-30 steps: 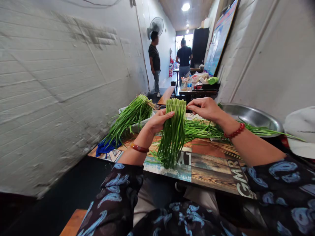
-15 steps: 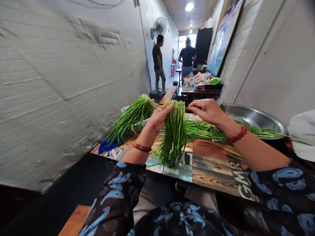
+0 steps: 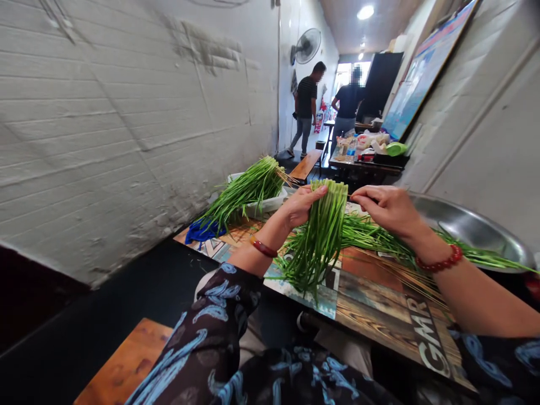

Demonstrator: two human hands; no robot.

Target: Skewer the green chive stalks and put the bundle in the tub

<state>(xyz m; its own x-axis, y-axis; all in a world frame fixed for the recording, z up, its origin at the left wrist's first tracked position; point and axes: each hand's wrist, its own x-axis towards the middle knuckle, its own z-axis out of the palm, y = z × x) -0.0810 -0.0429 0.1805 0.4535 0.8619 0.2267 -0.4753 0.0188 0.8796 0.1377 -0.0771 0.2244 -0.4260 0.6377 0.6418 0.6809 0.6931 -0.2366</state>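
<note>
A row of long green chives (image 3: 327,239) hangs over the table, its pale cut ends at the top. My left hand (image 3: 301,207) is closed on those ends at the row's left side, thumb pressed along the front. On the other side, my right hand (image 3: 386,209) pinches the end of a thin bamboo skewer (image 3: 351,196) that runs into the stems. Behind my right hand, loose chives (image 3: 365,233) spread over the patterned table (image 3: 371,298). Several bare skewers (image 3: 405,271) lie beside them. Most of the held skewer is hidden by the stems.
Skewered chives (image 3: 248,188) are heaped on a white tray (image 3: 270,203) at the left, near a blue cloth (image 3: 205,232). A steel basin (image 3: 476,225) stands at the right. Two people are farther back, beyond a wooden bench (image 3: 306,166) and a loaded table (image 3: 367,163).
The view has swung left, so everything sits farther right. Both hands keep their hold on the chives and skewer. One person in the background now leans forward.
</note>
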